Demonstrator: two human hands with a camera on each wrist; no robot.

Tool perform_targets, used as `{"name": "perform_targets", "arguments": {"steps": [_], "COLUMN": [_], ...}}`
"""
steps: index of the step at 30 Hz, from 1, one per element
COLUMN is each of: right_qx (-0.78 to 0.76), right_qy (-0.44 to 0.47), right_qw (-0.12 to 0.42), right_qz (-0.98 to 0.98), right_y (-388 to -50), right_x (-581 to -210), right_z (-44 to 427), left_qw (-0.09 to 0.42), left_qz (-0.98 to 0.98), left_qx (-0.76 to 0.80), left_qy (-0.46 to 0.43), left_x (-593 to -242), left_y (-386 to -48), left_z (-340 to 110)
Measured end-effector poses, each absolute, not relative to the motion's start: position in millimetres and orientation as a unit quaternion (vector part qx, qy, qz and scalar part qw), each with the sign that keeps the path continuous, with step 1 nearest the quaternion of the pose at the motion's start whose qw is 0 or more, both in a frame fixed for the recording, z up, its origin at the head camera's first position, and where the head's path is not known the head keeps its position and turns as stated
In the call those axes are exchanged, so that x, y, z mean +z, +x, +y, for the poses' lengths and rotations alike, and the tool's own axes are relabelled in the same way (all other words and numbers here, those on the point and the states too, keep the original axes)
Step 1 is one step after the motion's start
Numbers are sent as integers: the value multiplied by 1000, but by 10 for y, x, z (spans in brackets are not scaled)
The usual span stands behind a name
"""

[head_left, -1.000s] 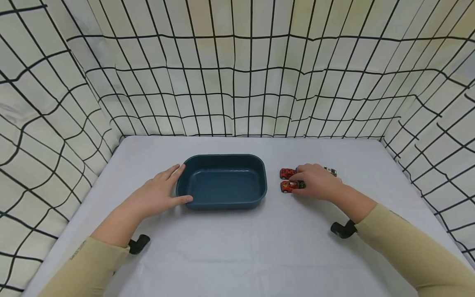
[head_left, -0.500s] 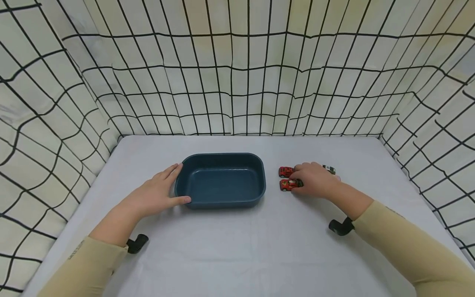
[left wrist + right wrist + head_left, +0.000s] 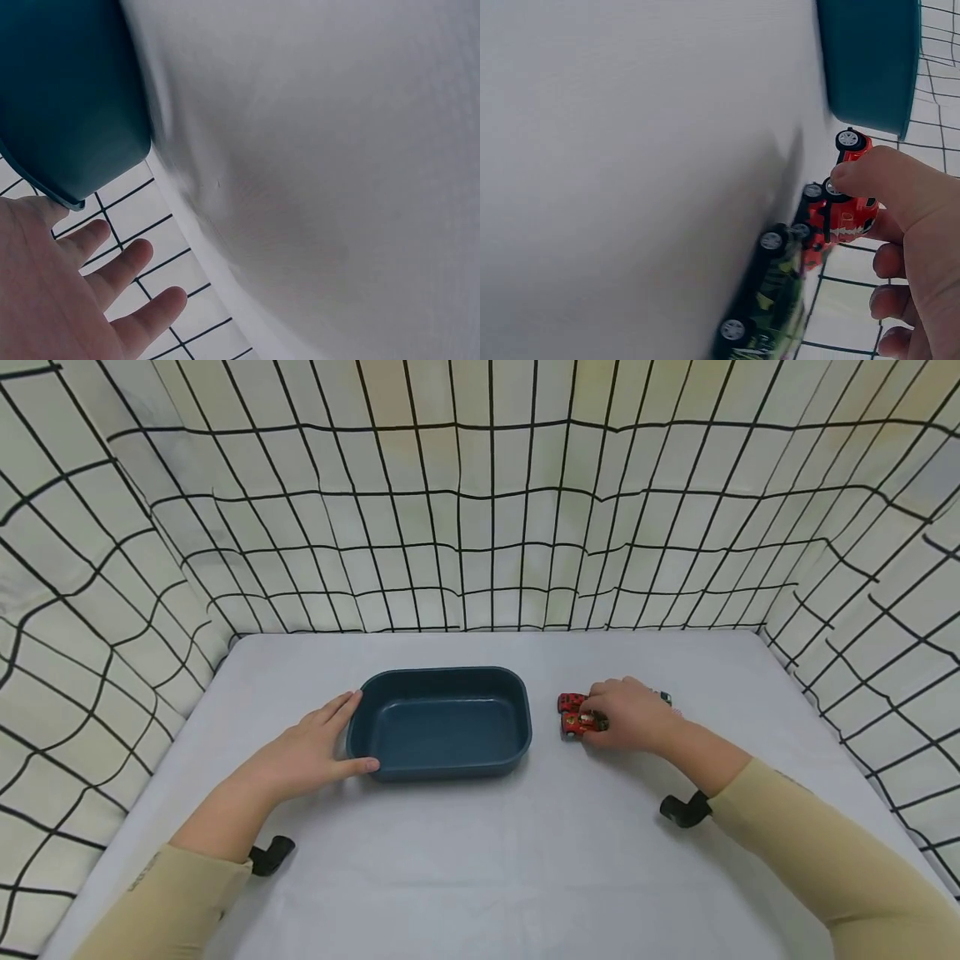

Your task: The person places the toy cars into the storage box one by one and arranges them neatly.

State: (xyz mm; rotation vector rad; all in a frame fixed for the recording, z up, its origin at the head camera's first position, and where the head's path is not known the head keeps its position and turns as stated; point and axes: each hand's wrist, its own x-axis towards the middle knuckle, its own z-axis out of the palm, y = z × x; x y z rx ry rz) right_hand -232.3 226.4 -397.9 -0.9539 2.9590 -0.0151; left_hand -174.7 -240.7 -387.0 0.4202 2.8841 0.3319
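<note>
A dark teal rectangular tray (image 3: 438, 772) stands on the white-covered table. My left hand (image 3: 311, 750) touches its left end with spread, fairly straight fingers, the thumb at the near corner. To the right of the tray, my right hand (image 3: 632, 714) pinches a red toy car (image 3: 576, 724) between thumb and fingers. In the right wrist view that red car (image 3: 851, 214) is tipped up off the cloth. Behind it sits a second red toy car (image 3: 570, 702), partly covered. A green camouflage toy car (image 3: 769, 289) lies close by; the hand hides most of it in the head view.
Another small toy car (image 3: 666, 697), mostly hidden, shows past the right hand's knuckles. Black wire grid (image 3: 480, 543) over white sheeting walls the table's back and both sides. A black camera mount (image 3: 685, 810) sits at the right wrist, and another (image 3: 272, 857) at the left.
My right hand has raised the near red toy car slightly and tilted it. The left hand stays at the tray's end. The whole head view has shifted a little.
</note>
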Motion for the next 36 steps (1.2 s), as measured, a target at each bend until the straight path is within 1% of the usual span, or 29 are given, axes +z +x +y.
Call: {"name": "perform_targets", "arguments": {"steps": [6, 18, 23, 28, 36], "right_qx": [-24, -37, -30, -15, -5], "right_qy": [-328, -342, -340, -345, -371], "right_qw": [-19, -50, -42, -24, 17], "right_qz": [944, 938, 939, 938, 929], "right_y": [-2315, -2380, -2429, -2487, -2591], "right_x": [-3841, -3610, -3422, -3264, -3199], "right_z": [2293, 2190, 2040, 1793, 1299], "left_qw": [102, 104, 104, 105, 105], "left_qz": [978, 978, 978, 978, 976], "left_qx": [114, 116, 118, 122, 126], "left_qy": [145, 136, 134, 135, 141], "left_x": [-3867, -3896, -3904, -3903, -3888], "left_y": [-1735, -1760, -1773, -1767, -1765], "left_z": [-2409, -2424, -2428, -2426, -2409]}}
